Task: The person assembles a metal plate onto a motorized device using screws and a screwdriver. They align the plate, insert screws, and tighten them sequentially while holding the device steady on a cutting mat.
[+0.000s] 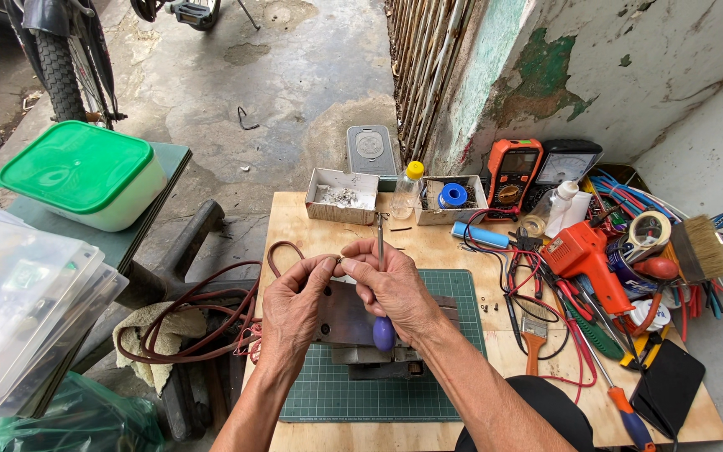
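Both hands met over the middle of the counter, just above a grey metal block that sat on the green cutting mat. The right hand was closed round a screwdriver w/ a blue-purple rounded handle; handle end pointed down toward the person, thin shaft ran nearly straight up, away from the body, so its long axis lay roughly vertical in view, tip past the fingers toward the far boxes. The left hand was pinched narrow, thumb & forefinger tips closed on a tiny part; too small to tell what it was. That part sat btwn the two hands' fingertips, just left of the shaft, touching or nearly touching the right fingers; couldn't say which. So the small part lay to the left of the tool, at about mid-shaft height, not at the tip. A brown cable looped off the counter's left edge, one end curving up near the left hand. Nearby: two small cardboard boxes at the far edge, a yellow-capped bottle btwn them, an orange soldering gun & an orange multimeter to the right, well apart from both hands.
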